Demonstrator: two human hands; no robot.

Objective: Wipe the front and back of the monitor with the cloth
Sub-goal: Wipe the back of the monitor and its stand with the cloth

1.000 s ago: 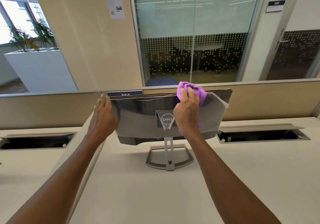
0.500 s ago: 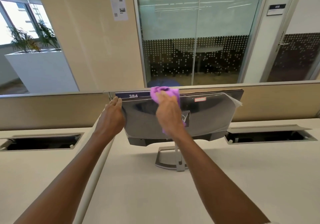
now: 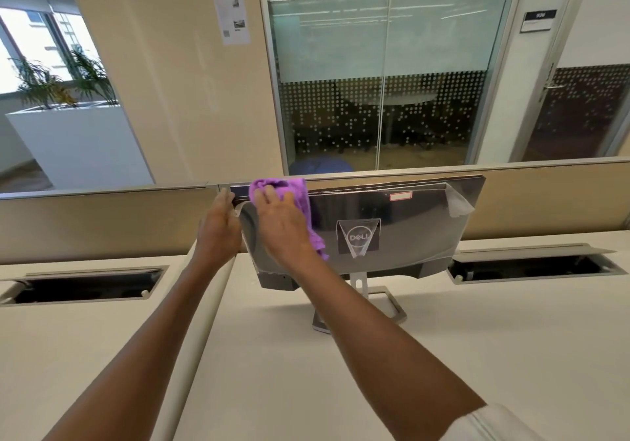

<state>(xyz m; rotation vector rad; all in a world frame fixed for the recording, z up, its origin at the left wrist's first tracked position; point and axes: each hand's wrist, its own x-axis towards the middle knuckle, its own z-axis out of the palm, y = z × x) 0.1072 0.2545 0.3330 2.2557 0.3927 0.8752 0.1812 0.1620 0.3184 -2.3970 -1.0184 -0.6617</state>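
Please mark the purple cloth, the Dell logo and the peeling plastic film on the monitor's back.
Purple microfibre cloth [image 3: 300,195]: head view, upper fold above the fingers.
Silver Dell logo [image 3: 358,237]: head view, middle of the lettering.
Clear plastic film [image 3: 460,203]: head view, loose flap at the upper right corner.

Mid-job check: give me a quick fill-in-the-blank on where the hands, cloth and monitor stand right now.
1. The right hand presses a cloth coloured ____.
2. The side of the monitor facing the camera is its ____, with the logo showing.
3. The left hand steadies the monitor at its ____ edge.
4. The cloth lies near the monitor's upper ____ corner.

Missing words: purple; back; left; left
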